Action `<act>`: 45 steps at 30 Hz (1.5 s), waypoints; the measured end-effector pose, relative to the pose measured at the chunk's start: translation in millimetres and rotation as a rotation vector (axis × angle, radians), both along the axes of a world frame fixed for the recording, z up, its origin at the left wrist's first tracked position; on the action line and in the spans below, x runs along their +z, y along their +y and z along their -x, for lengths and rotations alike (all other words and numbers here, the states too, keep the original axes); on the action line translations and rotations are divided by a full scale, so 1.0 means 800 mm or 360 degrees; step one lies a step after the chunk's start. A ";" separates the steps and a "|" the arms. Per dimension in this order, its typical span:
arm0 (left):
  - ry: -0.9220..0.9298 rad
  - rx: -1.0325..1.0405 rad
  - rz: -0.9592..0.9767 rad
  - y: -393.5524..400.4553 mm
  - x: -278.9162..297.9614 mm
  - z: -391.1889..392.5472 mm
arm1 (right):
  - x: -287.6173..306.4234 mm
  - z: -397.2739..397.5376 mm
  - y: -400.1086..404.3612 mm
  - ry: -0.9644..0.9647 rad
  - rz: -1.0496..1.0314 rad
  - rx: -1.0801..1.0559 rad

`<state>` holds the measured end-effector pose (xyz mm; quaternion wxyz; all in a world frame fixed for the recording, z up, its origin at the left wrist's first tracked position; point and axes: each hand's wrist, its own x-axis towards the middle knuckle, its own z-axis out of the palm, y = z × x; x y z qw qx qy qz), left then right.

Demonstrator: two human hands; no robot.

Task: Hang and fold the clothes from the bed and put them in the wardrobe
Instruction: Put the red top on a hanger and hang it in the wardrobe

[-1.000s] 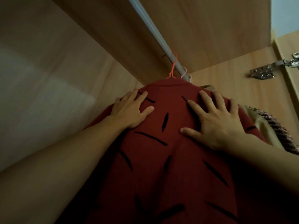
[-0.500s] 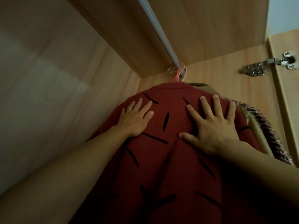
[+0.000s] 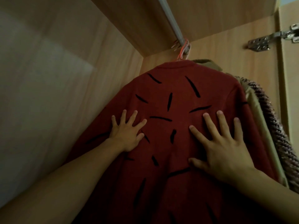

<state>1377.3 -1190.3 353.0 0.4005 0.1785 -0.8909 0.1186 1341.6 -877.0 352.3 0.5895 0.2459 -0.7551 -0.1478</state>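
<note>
A dark red top with black dashes (image 3: 171, 88) hangs from an orange hanger hook (image 3: 183, 51) on the grey wardrobe rail (image 3: 169, 18). My left hand (image 3: 127, 131) lies flat on the cloth with its fingers spread, left of centre. My right hand (image 3: 221, 147) presses flat on the cloth to the right, fingers straight and apart. Both forearms reach up from the bottom of the view.
Behind the red top hang a tan garment (image 3: 257, 113) and a knitted brown-and-pink one (image 3: 273, 126), close to the right wall. The wardrobe's back panel (image 3: 48, 78) is on the left. A metal door hinge (image 3: 271, 39) sits top right.
Both hands have slid down the red top from its shoulders to its middle. More of the collar and hanger hook shows above them.
</note>
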 end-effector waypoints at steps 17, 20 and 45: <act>-0.0057 -0.0052 -0.0245 -0.010 -0.163 -0.058 | -0.091 -0.040 0.020 -0.0195 -0.0110 -0.0023; -0.0062 -0.0161 -0.0335 0.006 -0.153 -0.071 | -0.090 -0.050 0.016 -0.0254 -0.0077 -0.0037; 0.0052 -0.0967 -0.0224 0.408 -0.091 -0.227 | -0.097 -0.237 0.345 -0.0763 0.0264 0.0074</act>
